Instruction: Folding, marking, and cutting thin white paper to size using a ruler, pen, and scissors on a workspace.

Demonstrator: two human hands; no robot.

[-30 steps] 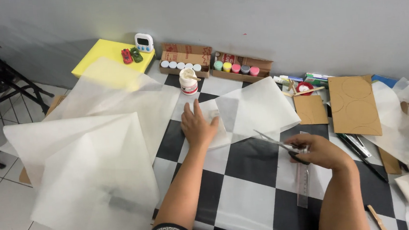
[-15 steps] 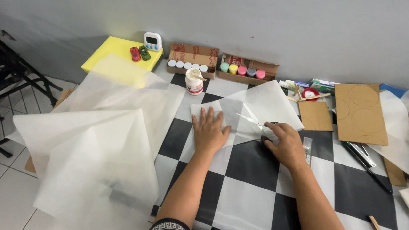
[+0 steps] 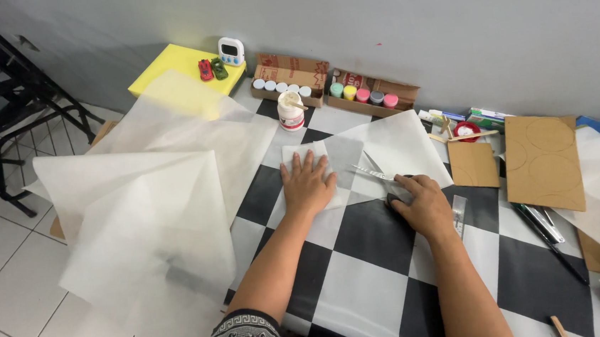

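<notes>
On the checkered mat [image 3: 366, 284], left hand [image 3: 307, 183] flat, fingers spread, pinning the translucent paper sheet [image 3: 391, 147]; at its 3 o'clock, right hand [image 3: 424, 205] closed around scissors [image 3: 375, 173], blades parted at the sheet's edge; cut apparently barely begun.

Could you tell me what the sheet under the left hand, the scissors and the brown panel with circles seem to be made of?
Sheet: thin translucent paper, probably tracing or wax paper; the checkered squares show through it. Scissors: shiny blades, likely steel, with dark handles, perhaps plastic, in the right hand. Brown panel: matte cardboard, pencilled circles. Left hand presses flat.
</notes>
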